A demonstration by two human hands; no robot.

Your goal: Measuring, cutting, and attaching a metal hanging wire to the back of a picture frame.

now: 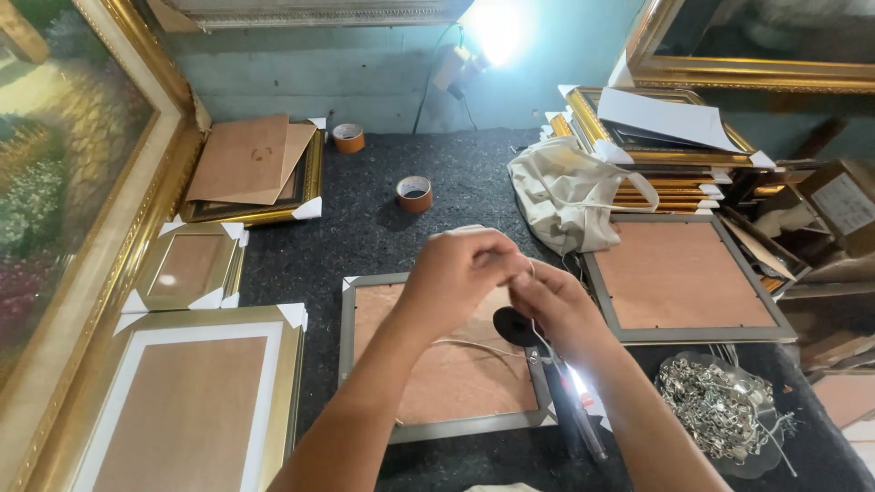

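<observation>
- The left hand (pixel 460 269) and right hand (pixel 556 305) met above a grey frame (pixel 437 428) that lay face down on the dark felt table (pixel 456 182).
- The left hand's fingers were pressed together in a pinch on a thin pale cord (pixel 474 345); its fingertips touched those of the right hand.
- The right hand's fingers were curled and pinched the same cord at the meeting point. Whether it also held the tool below it could not be told.
- The cord ran from the hands down across the frame's brown backing board.
- A black round-ended tool (pixel 519 325) showed just beneath the right hand, with dark handles (pixel 574 410) running toward the near edge of the table.
- A second grey frame (pixel 684 278), also back up, lay just to the right of the hands.
- A clear bag of small metal hangers (pixel 720 410) sat near the right forearm.
- A cream cloth bag (pixel 570 196) lay beyond the hands, against a stack of gold frames (pixel 665 155).
- Two rolls of brown tape (pixel 415 193) stood farther back, well apart from the hands.
- To the left lay gold frames (pixel 187 401) with white corner guards, and a large framed painting (pixel 64 182) leaned at the far left.
</observation>
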